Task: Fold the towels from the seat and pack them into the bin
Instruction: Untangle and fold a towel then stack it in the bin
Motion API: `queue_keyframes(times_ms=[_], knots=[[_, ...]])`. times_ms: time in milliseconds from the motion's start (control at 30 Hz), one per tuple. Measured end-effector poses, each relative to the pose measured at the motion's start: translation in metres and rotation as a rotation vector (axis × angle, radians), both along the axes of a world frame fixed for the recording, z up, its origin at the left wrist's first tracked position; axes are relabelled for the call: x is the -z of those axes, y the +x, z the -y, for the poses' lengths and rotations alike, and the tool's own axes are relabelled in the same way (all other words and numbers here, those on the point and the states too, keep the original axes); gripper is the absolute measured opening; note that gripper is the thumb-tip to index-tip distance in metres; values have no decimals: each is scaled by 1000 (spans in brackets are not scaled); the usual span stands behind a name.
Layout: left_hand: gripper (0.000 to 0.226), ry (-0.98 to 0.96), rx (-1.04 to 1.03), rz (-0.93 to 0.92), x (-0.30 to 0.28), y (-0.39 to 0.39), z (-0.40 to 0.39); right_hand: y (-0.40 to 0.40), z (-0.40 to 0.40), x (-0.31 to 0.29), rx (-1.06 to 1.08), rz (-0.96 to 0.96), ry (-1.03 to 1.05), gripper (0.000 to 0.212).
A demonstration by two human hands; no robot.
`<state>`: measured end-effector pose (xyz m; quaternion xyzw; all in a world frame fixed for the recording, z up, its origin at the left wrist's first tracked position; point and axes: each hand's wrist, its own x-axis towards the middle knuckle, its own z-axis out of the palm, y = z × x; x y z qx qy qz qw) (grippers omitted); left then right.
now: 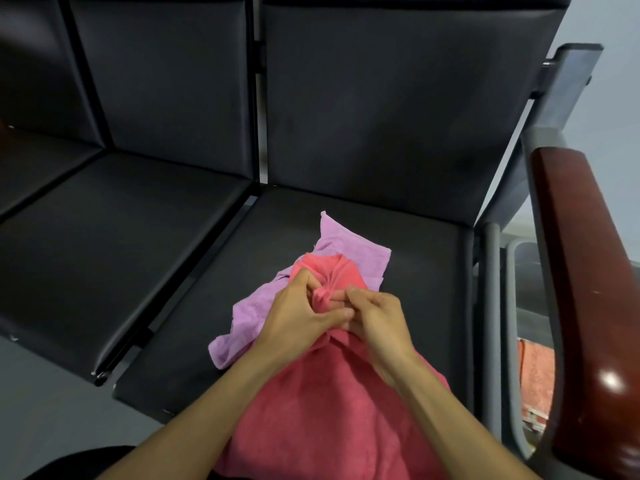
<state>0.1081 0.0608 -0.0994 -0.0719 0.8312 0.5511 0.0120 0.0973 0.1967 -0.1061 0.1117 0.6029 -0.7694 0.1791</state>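
Black padded bench row (138, 237), wooden armrest (581, 271), seemingly grey floor (52, 393)

A coral-pink towel (332, 410) drapes over the front edge of the black seat (415, 244), its upper end bunched into a tight gather of folds. Partly beneath that end lies a lilac towel (349, 247), crumpled and unfolded, stretching diagonally from the seat's middle toward its front left, one corner pointing at the backrest.
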Motion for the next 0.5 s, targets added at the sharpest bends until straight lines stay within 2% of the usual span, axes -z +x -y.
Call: queue_keyframes(times_ms=[67, 133, 200, 267, 333, 433, 500], knots=[[35, -89, -14, -58, -1, 1, 1, 1, 1, 0, -37, -96, 93, 31], [35, -164, -8, -117, -1, 2, 2, -1, -2, 4, -6, -394, 440, 17], [34, -177, 22, -114, -2, 2, 2, -5, -5, 7, -41, -610, 661, 38], [30, -163, 47, -97, -1, 3, 1, -8, -9, 6, -172, -656, 670, 54], [27, -150, 63, -86, -1, 4, 1, -9, -10, 4, -290, -645, 684, 56], [24, -145, 100, -82, -3, 5, 3, -10, -12, 7, -334, -696, 732, 42], [25, -184, 121, -94, -8, 5, 5, -12, -15, 9, -326, -757, 857, 29]])
